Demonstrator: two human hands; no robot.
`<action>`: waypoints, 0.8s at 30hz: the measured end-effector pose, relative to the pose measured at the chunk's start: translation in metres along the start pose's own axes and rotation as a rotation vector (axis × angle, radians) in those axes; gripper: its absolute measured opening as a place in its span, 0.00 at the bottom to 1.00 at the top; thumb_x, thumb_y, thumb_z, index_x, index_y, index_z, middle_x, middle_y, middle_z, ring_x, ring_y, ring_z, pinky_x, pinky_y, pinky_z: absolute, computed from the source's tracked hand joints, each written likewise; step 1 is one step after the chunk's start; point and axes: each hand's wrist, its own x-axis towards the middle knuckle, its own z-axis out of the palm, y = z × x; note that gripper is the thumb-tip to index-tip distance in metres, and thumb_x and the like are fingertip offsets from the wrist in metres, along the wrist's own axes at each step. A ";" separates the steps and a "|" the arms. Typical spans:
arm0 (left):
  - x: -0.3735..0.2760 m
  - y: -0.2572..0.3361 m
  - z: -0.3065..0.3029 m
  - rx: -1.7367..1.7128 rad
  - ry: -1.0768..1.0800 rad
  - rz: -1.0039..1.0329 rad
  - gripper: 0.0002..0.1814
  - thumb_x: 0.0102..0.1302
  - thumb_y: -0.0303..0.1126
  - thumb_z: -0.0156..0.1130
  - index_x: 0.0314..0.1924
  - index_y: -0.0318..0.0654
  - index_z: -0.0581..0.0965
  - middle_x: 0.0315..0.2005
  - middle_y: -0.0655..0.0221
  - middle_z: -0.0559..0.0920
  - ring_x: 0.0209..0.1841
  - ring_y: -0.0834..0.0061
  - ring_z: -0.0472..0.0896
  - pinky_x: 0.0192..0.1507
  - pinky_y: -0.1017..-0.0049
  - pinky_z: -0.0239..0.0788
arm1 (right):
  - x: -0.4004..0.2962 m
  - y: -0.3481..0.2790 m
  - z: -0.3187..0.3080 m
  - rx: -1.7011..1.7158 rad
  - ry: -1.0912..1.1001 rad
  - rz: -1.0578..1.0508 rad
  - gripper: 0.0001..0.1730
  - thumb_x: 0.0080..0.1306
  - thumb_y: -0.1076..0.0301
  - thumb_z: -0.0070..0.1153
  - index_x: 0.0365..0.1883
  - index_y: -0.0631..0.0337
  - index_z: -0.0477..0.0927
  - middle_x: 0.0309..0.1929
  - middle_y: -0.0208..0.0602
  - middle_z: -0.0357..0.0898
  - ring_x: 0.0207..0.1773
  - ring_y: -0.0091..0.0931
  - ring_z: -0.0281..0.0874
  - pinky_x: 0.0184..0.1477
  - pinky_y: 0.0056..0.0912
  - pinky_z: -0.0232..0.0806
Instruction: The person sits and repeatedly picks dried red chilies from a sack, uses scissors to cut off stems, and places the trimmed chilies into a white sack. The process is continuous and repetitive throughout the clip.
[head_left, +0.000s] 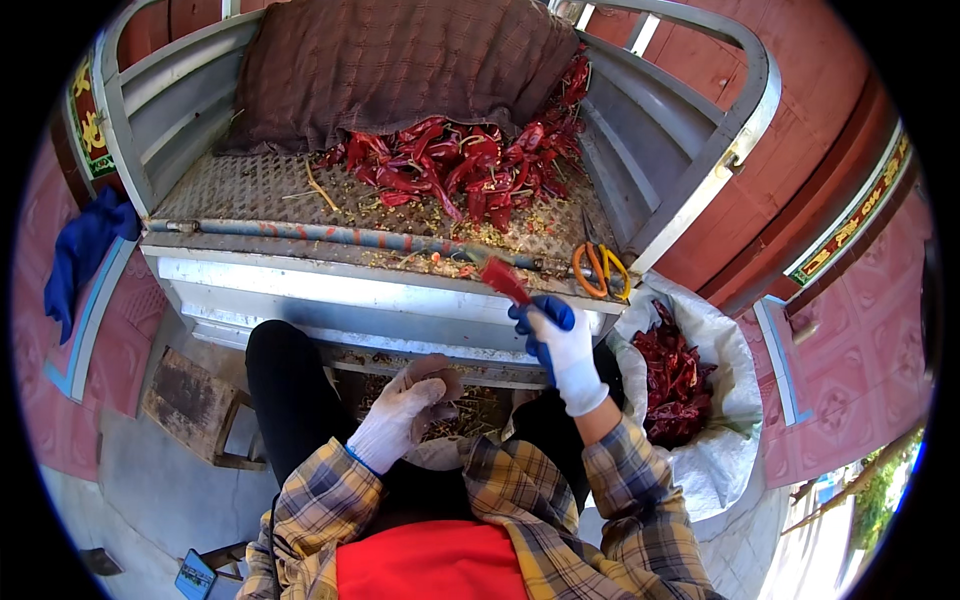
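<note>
My right hand (556, 341), in a blue and white work glove, grips a dried red chili pepper (504, 279) over the metal edge of a truck bed (225, 262). Lower and to the left, my left hand (416, 401) wears a pale, stained glove; its fingers are loosely curled, and whether anything lies between them cannot be told. A heap of dried red chilies (450, 161) spills from under a brown cloth (405, 60), with yellow seeds scattered around. Scissors with orange and yellow handles (600, 270) rest at the bed's right front corner. More chilies (671, 382) fill a white woven sack.
The white woven sack (739, 450) stands beside my right leg. Metal side rails (761, 97) flank the bed. Below, between my knees, a container holds stems and debris (469, 412). A worn wooden stool (191, 405) is at the left, and a blue cloth (86, 255) hangs farther out.
</note>
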 end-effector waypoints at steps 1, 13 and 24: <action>0.000 0.001 0.004 0.006 -0.001 0.022 0.23 0.68 0.32 0.61 0.62 0.40 0.69 0.52 0.66 0.78 0.53 0.70 0.78 0.54 0.65 0.72 | -0.016 0.007 0.009 -0.118 0.014 -0.112 0.10 0.62 0.69 0.58 0.36 0.67 0.82 0.30 0.37 0.81 0.27 0.28 0.77 0.32 0.27 0.68; 0.008 -0.002 0.030 0.264 0.096 0.338 0.17 0.71 0.33 0.60 0.56 0.34 0.73 0.47 0.67 0.80 0.49 0.76 0.78 0.57 0.75 0.68 | -0.065 0.059 0.058 -0.660 -0.033 -0.523 0.14 0.55 0.67 0.65 0.39 0.59 0.81 0.33 0.45 0.80 0.35 0.44 0.80 0.38 0.43 0.73; 0.014 -0.011 0.011 1.180 0.303 0.664 0.17 0.62 0.22 0.58 0.52 0.37 0.76 0.38 0.57 0.83 0.39 0.64 0.85 0.42 0.71 0.75 | -0.056 0.000 0.050 -0.785 0.035 -0.614 0.26 0.50 0.58 0.70 0.47 0.59 0.81 0.42 0.44 0.79 0.47 0.43 0.77 0.50 0.45 0.69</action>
